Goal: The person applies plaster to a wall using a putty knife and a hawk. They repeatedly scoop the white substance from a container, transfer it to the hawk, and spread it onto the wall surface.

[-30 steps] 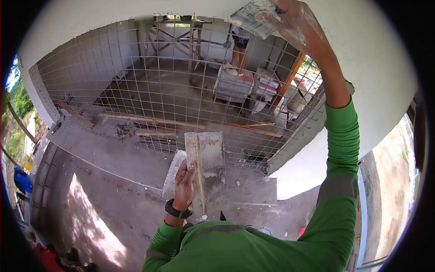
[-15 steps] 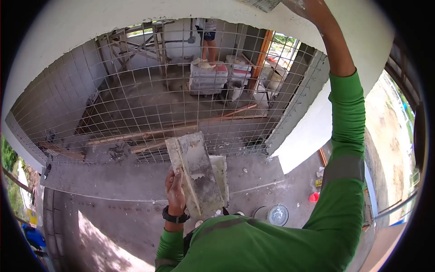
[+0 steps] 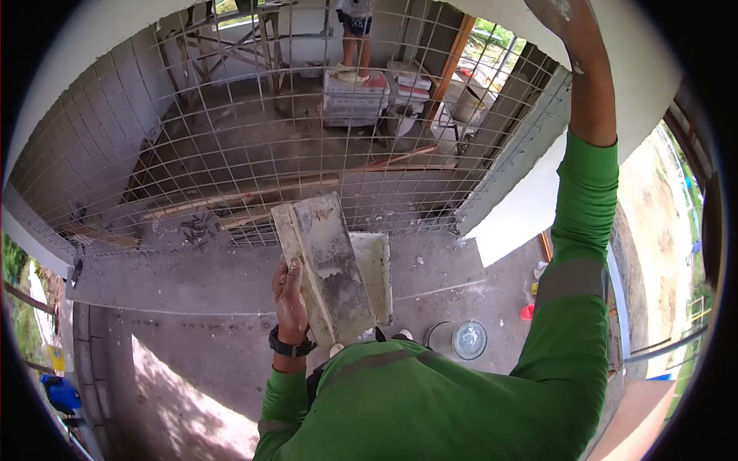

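My left hand (image 3: 290, 301), with a black watch on its wrist, grips the left side of a cement-smeared board (image 3: 330, 265) held tilted in front of my chest. Its fingers are wrapped against the board's edge. My raised right hand (image 3: 565, 17) shows only in part at the top right, near the white plastered wall (image 3: 646, 61); its fingers and anything in them are cut off by the frame's edge. Below and behind the board is a pale, mortar-stained tray (image 3: 378, 280).
Wire mesh (image 3: 254, 127) spans the opening ahead. Beyond it, a person's legs (image 3: 356, 55) stand on stacked bags (image 3: 354, 100). Wooden planks (image 3: 246, 196) lie on the floor. A bucket (image 3: 467, 339) stands near my body, and a red object (image 3: 527, 311) lies to its right.
The view has tilted and shifted slightly. My right hand has moved farther out of the top edge, and the flat tool it touched has left the view. The board stays in my left hand.
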Demonstrator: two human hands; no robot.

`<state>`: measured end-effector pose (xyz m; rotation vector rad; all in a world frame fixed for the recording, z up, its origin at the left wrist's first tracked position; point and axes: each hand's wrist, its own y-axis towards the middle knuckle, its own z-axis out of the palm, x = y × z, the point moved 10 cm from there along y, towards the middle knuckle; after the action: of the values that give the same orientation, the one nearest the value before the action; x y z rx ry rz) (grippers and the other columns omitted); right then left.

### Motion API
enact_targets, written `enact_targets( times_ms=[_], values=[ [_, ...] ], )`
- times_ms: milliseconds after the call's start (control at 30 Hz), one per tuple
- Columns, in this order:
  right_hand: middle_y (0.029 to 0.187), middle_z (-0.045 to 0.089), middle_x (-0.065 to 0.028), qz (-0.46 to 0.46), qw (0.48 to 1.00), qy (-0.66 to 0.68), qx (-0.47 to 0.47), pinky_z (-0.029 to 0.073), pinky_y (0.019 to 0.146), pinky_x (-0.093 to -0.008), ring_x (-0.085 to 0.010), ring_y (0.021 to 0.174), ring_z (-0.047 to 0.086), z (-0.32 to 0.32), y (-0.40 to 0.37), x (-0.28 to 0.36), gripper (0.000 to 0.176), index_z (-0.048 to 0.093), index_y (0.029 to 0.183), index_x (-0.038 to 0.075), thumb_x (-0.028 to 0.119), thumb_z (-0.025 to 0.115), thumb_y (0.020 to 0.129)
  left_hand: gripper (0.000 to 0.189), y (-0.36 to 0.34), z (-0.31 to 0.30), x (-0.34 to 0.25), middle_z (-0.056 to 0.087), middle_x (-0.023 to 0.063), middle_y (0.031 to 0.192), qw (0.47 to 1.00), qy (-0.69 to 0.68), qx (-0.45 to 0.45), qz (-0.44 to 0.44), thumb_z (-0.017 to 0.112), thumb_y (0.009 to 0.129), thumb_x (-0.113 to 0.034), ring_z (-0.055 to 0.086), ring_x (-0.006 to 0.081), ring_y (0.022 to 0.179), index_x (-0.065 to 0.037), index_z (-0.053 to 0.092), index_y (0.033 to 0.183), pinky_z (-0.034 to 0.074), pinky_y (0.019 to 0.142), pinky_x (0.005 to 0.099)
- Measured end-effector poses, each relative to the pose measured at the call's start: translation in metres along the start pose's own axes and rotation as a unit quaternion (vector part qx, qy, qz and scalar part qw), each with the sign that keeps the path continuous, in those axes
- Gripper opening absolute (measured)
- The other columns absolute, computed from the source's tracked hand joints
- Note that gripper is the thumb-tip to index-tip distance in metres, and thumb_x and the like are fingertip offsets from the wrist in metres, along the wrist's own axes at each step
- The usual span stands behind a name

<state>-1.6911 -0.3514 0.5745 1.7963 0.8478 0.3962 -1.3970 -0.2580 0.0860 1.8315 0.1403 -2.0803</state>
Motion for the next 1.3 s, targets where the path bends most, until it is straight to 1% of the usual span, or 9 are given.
enact_targets(
  times_ms=[100,167,233,367,433,967,1200,1267,1300],
  values=[
    [0.096,0.074,-0.0146,0.187,0.879,0.428,0.092,0.056,0.077,-0.0327,-0.0202,0.084,0.069,0.062,-0.149,-0.077,0.040,0.064,0.123,0.003,0.030,0.069,0.093,0.042,-0.011,-0.018,0.019,0.059,0.0140,0.122,0.996,0.041,-0.070,-0.038,0.051,0.104,-0.022,0.054,0.0186,0.115,0.008,0.052,0.133,0.043,0.100,0.0318],
    [0.098,0.072,-0.0170,0.322,0.891,0.092,0.306,0.058,0.076,-0.0347,-0.0236,0.086,0.071,0.135,-0.261,-0.018,0.043,0.062,0.126,0.006,0.032,0.068,0.093,0.042,-0.020,-0.061,0.051,0.059,0.0143,0.121,0.990,0.094,-0.104,-0.024,0.051,0.103,-0.022,0.055,0.0184,0.115,0.008,0.053,0.133,0.044,0.099,0.0328],
    [0.105,0.071,-0.0168,0.362,0.802,0.119,0.460,0.055,0.077,-0.0424,-0.0313,0.093,0.069,0.219,-0.377,0.010,0.045,0.061,0.126,0.007,0.035,0.069,0.091,0.042,-0.038,-0.102,0.056,0.057,0.0165,0.127,0.956,0.252,-0.143,0.036,0.050,0.104,-0.022,0.055,0.0220,0.118,0.007,0.054,0.133,0.045,0.101,0.0357],
    [0.106,0.068,-0.0209,0.307,0.785,0.155,0.515,0.053,0.080,-0.0468,-0.0397,0.094,0.066,0.345,-0.623,0.053,0.030,0.060,0.115,0.007,0.025,0.066,0.091,0.041,-0.068,-0.145,0.078,0.051,0.0210,0.136,0.971,0.081,-0.207,-0.087,0.049,0.102,-0.020,0.054,0.0289,0.123,0.004,0.055,0.135,0.045,0.103,0.0396],
    [0.107,0.067,-0.0213,0.305,0.800,0.157,0.493,0.052,0.081,-0.0490,-0.0409,0.094,0.066,0.366,-0.687,0.063,0.032,0.059,0.118,0.008,0.028,0.062,0.093,0.042,-0.079,-0.123,0.046,0.046,0.0249,0.141,0.900,0.419,-0.095,0.067,0.049,0.100,-0.017,0.053,0.0344,0.126,0.002,0.054,0.137,0.044,0.105,0.0410],
    [0.103,0.069,-0.0179,0.447,0.756,0.174,0.446,0.053,0.081,-0.0483,-0.0406,0.094,0.065,0.418,-0.767,0.071,0.037,0.057,0.125,0.009,0.031,0.042,0.100,0.041,-0.124,-0.080,0.054,0.050,0.0296,0.138,0.848,0.516,-0.118,-0.003,0.049,0.097,-0.012,0.049,0.0402,0.130,0.004,0.055,0.135,0.039,0.109,0.0439],
    [0.096,0.070,-0.0202,0.445,0.815,0.279,0.246,0.052,0.073,-0.0475,-0.0436,0.088,0.066,0.375,-0.759,0.031,0.023,0.067,0.108,0.007,0.020,0.059,0.091,0.037,-0.081,-0.020,0.086,0.063,0.0150,0.113,0.967,0.183,-0.133,-0.118,0.048,0.103,-0.025,0.057,0.0220,0.102,0.007,0.060,0.118,0.044,0.093,0.0345],
    [0.094,0.069,-0.0171,0.602,0.581,0.440,0.328,0.049,0.086,-0.0388,-0.0298,0.091,0.066,0.408,-0.815,0.041,0.027,0.068,0.108,0.002,0.019,0.069,0.088,0.035,-0.079,-0.006,0.096,0.063,0.0076,0.109,0.967,0.147,-0.153,-0.141,0.050,0.103,-0.026,0.055,0.0140,0.100,0.003,0.061,0.118,0.045,0.090,0.0300],
    [0.094,0.069,-0.0171,0.602,0.580,0.442,0.326,0.049,0.086,-0.0388,-0.0298,0.091,0.066,0.404,-0.808,0.041,0.027,0.068,0.108,0.002,0.019,0.069,0.088,0.035,-0.077,-0.005,0.099,0.063,0.0076,0.109,0.967,0.151,-0.152,-0.140,0.050,0.103,-0.026,0.055,0.0140,0.100,0.003,0.061,0.118,0.045,0.090,0.0300]
  ],
)
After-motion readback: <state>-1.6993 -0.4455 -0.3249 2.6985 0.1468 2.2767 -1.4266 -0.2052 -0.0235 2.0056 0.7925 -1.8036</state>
